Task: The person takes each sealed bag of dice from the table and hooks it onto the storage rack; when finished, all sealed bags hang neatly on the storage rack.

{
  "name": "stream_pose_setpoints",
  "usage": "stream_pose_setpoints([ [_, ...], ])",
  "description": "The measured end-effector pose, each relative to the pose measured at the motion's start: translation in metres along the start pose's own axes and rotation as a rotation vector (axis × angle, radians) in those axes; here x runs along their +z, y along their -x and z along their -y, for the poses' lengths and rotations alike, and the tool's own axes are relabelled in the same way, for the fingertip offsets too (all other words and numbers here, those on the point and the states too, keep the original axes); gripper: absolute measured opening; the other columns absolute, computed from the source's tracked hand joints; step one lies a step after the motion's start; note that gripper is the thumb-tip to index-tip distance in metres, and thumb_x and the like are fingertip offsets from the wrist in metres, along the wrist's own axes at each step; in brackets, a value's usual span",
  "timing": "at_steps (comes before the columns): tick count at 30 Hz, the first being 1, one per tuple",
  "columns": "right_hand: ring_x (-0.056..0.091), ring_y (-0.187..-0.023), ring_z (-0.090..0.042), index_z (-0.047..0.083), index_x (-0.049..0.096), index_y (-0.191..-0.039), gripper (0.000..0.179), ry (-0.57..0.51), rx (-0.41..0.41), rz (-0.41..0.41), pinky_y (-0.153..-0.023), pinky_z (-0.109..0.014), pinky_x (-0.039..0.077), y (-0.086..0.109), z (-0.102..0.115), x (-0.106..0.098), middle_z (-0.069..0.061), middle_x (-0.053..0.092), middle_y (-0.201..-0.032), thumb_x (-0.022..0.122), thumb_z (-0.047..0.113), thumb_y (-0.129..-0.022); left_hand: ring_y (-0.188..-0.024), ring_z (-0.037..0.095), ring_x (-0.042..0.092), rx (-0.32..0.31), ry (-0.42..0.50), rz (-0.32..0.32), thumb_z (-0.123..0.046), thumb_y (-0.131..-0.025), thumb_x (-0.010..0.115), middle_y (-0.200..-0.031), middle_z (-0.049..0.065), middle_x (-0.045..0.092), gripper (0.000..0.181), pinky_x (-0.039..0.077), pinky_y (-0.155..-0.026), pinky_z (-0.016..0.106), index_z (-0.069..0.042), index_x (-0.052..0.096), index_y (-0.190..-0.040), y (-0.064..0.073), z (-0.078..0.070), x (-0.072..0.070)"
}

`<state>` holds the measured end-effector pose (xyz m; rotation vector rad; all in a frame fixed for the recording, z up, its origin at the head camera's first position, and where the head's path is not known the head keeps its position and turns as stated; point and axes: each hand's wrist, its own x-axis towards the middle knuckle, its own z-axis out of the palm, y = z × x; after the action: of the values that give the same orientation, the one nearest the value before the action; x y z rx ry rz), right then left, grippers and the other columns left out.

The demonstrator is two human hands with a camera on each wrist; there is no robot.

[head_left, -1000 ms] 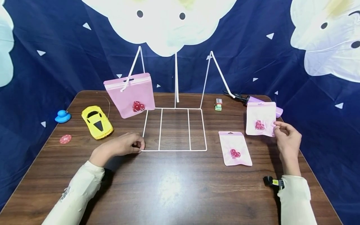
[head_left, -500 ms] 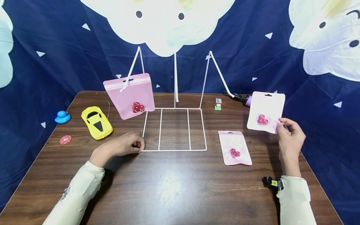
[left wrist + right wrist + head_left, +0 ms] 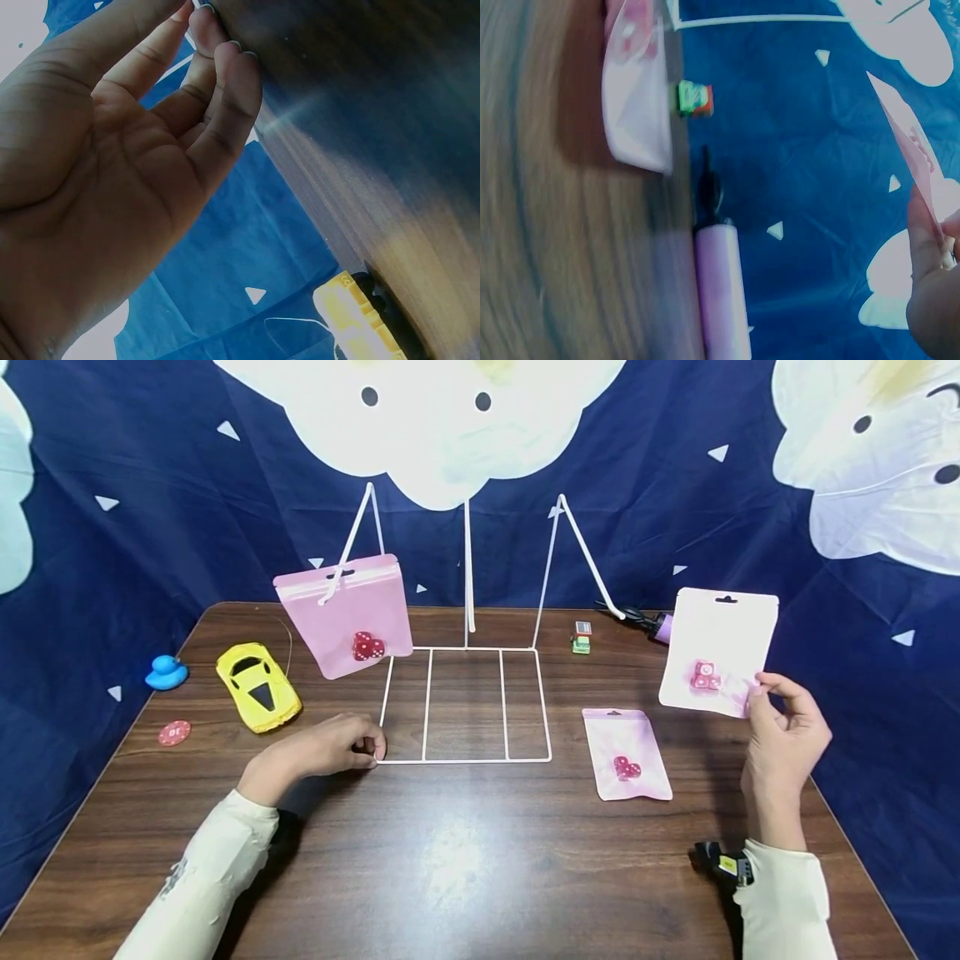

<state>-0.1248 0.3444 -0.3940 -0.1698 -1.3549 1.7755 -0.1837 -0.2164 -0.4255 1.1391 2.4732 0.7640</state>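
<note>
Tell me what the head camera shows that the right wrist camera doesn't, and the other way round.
Only the head view shows the left hand, hanging pouch, yellow car, blue duck and red chip. Only the right wrist view shows the long barrel of the purple tool; the head view has just a sliver of it beside the held pouch. Both share the held pouch, the right hand pinching it, the lying pouch and the small green-and-red toy.

Cream sleeves (image 3: 783,893), black wrist device (image 3: 707,857), yellow label (image 3: 728,863)
</note>
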Motion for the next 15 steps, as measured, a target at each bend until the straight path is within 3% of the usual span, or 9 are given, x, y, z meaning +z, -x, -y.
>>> stream_pose_setpoints([
  [3,0.034,-0.041,-0.007,-0.021,0.072,-0.107,0.019,-0.058,-0.014,-0.019,-0.047,-0.014,0.037,0.005,0.007,0.004,-0.011,0.067,-0.086,0.068,-0.020,-0.089,-0.076,0.008,0.053,0.039,0.004,-0.020,0.001,-0.087,0.077,-0.083,-0.009,0.059,0.021,0.045,-0.067,0.031,-0.018,0.070,-0.089,-0.001,0.018,0.008],
  [9,0.032,-0.041,-0.008,-0.024,0.068,-0.109,0.021,-0.158,-0.038,-0.026,-0.045,-0.014,0.039,0.015,0.017,0.011,-0.015,0.062,-0.086,0.068,-0.022,-0.088,-0.075,0.008,0.056,0.018,-0.031,-0.028,-0.005,-0.087,0.081,-0.081,-0.012,0.060,0.025,0.045,-0.067,0.027,-0.027,0.070,-0.089,-0.005,0.062,0.028],
  [12,0.036,-0.041,-0.007,-0.025,0.068,-0.110,0.021,-0.150,-0.061,-0.010,-0.047,-0.014,0.044,0.018,0.022,0.013,-0.014,0.062,-0.085,0.067,-0.021,-0.089,-0.076,0.007,0.056,0.013,-0.030,-0.016,-0.006,-0.088,0.081,-0.082,-0.013,0.061,0.024,0.047,-0.067,0.028,-0.028,0.070,-0.089,-0.005,0.059,0.026],
  [15,0.042,-0.043,-0.009,-0.027,0.067,-0.110,0.021,-0.186,-0.066,-0.028,-0.048,-0.016,0.048,0.020,0.026,0.016,-0.015,0.062,-0.084,0.068,-0.022,-0.089,-0.075,0.008,0.055,0.022,-0.010,-0.018,-0.002,-0.086,0.079,-0.082,-0.011,0.060,0.023,0.046,-0.066,0.029,-0.023,0.070,-0.088,-0.003,0.041,0.018],
])
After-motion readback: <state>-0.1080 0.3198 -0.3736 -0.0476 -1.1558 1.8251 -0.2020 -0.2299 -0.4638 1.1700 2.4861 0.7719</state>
